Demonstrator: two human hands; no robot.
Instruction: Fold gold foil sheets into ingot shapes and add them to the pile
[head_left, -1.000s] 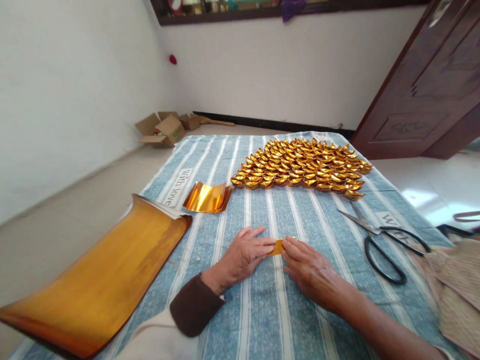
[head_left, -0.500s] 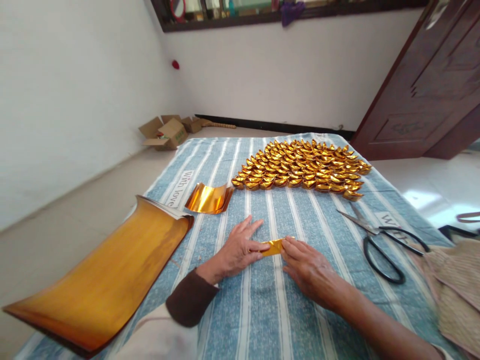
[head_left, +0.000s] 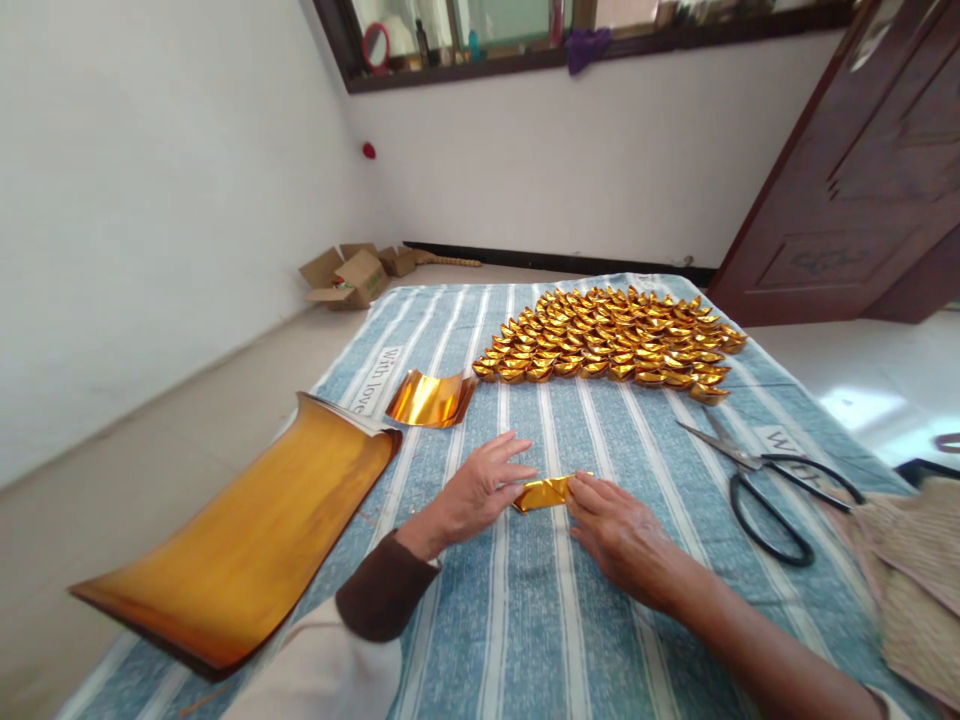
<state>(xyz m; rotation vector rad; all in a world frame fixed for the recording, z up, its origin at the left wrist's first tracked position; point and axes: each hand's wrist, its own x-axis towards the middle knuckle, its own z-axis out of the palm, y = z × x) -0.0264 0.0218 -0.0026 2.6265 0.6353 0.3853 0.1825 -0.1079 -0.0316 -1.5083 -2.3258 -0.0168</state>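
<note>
A folded piece of gold foil paper [head_left: 546,494] lies flat on the striped cloth between my hands, creases showing on its face. My right hand [head_left: 622,540] has its fingers pressed together on the right end of it, and they hide that end. At the left end, my left hand [head_left: 478,492] is open, its fingers stretched and apart; the thumb tip is by the paper's edge, and I cannot tell whether it touches. Beyond them stand rows of gold folded paper ingots [head_left: 607,335]. A small stack of curled gold foil sheets [head_left: 429,400] rests to the left of the ingots.
On the left a large curved stack of gold sheets [head_left: 247,530] overhangs the table edge. Black-handled scissors [head_left: 765,480] lie on the right, beside a beige woven cloth [head_left: 922,580]. Open cardboard boxes [head_left: 352,280] sit on the floor, and a brown door [head_left: 840,180] stands at the right.
My left fingers have lifted from the paper and drawn slightly left, uncovering more of its left end. My right hand stays on the right end. The camera view has shifted slightly.
</note>
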